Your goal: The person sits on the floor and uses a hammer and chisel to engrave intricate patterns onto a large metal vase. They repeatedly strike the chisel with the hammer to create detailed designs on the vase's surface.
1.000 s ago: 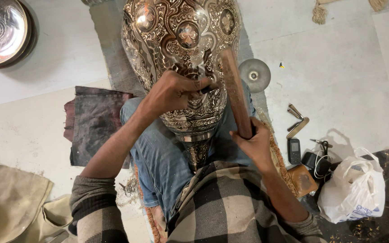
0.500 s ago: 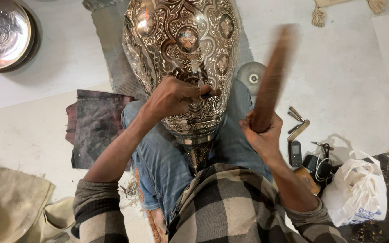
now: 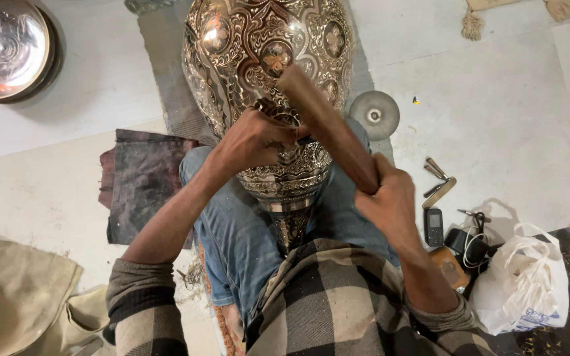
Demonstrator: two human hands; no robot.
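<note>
A large engraved metal vase (image 3: 265, 59) lies across my lap, its neck toward me. My left hand (image 3: 252, 142) rests on the vase's lower body, fingers closed around a small chisel (image 3: 266, 109) pressed to the metal. My right hand (image 3: 390, 198) grips the lower end of a long brown wooden mallet (image 3: 328, 128). The mallet slants up and left, and its upper end sits over the chisel's head above the left hand.
A round engraved metal tray (image 3: 4, 46) lies at top left. A dark cloth (image 3: 143, 178) lies left of my leg, a small metal disc (image 3: 374, 113) right of the vase. Small tools (image 3: 438, 181), a phone (image 3: 434, 226) and a white plastic bag (image 3: 522, 283) lie at right.
The right hand raised the mallet up and to the right, then swung it back down to the left onto the chisel. The left hand stayed on the vase.
</note>
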